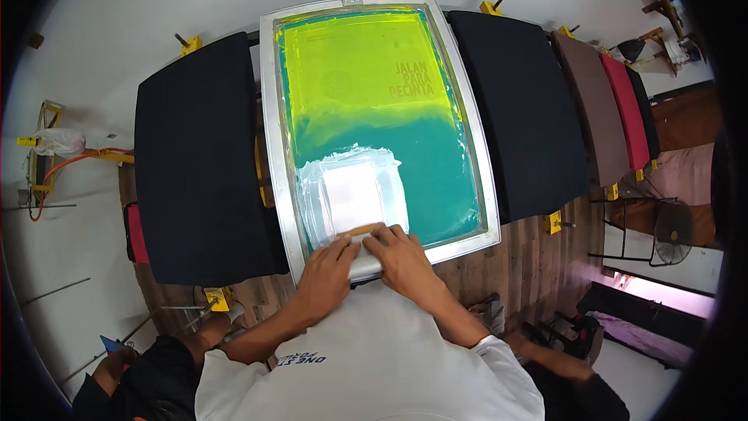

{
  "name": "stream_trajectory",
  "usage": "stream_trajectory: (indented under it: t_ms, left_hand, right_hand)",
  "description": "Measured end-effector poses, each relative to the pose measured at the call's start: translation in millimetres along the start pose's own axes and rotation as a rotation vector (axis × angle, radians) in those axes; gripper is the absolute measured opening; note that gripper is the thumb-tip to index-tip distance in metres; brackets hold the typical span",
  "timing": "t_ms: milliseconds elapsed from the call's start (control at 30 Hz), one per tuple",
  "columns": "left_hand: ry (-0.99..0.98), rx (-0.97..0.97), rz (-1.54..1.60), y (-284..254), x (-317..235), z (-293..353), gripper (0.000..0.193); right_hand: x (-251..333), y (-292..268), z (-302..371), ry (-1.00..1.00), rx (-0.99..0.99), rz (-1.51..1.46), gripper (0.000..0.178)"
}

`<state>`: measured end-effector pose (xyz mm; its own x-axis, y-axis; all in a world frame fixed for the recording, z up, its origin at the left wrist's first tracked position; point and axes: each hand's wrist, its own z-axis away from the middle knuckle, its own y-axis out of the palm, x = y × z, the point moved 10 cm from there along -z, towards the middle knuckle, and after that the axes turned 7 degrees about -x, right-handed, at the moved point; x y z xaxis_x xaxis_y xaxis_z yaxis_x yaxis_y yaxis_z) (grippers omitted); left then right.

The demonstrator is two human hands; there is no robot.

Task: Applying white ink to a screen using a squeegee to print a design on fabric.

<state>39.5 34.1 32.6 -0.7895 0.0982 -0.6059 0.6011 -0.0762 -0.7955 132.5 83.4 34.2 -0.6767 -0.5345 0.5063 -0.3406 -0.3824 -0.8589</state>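
A silk-screen frame (489, 206) with a pale metal border lies in front of me. Its mesh is yellow-green in the far part and teal (440, 179) in the near part. White ink (352, 191) is spread around a rectangular patch at the near left of the mesh. At the near edge of that patch I hold a squeegee (366, 261) with a light grey body and a tan edge. My left hand (329, 271) is closed on its left end, my right hand (401, 263) on its right end. Both hands' fingers lie over its top.
Black fabric-covered boards stand left (199, 164) and right (514, 109) of the frame, with brown (592, 109) and red (627, 113) ones farther right. Yellow brackets (553, 223) stick out at their ends. A fan (675, 232) stands at right. Other people's arms (117, 366) show at lower left and right.
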Motion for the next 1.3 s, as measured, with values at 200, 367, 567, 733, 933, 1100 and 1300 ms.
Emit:
stream_trajectory:
  t_ms: [200, 367, 567, 733, 933, 1100, 1300]
  left_hand:
    - [-0.114, 0.020, 0.175, -26, 23, -60, 0.052]
    - [-0.115, -0.124, 0.117, -52, 54, -104, 0.037]
    - [0.080, -0.266, 0.076, -33, 40, -79, 0.051]
    - [-0.039, -0.201, 0.035, -16, 38, -51, 0.063]
    - [0.003, -0.325, -0.023, -20, 35, -50, 0.066]
    - [-0.112, -0.170, 0.120, -11, 39, -45, 0.066]
    - [-0.026, -0.281, 0.033, -18, 29, -44, 0.065]
  right_hand:
    - [-14, -19, -63, -0.015, 0.077, 0.055, 0.041]
    - [-16, -29, -122, -0.047, 0.005, 0.076, 0.039]
    - [-17, -9, -88, -0.071, -0.190, 0.117, 0.034]
    - [-11, 1, -62, -0.049, -0.117, 0.047, 0.043]
    - [-10, 0, -62, -0.066, -0.247, 0.086, 0.044]
    - [-11, 1, -57, -0.046, -0.100, 0.013, 0.031]
    - [-9, -3, -54, -0.052, -0.248, 0.078, 0.047]
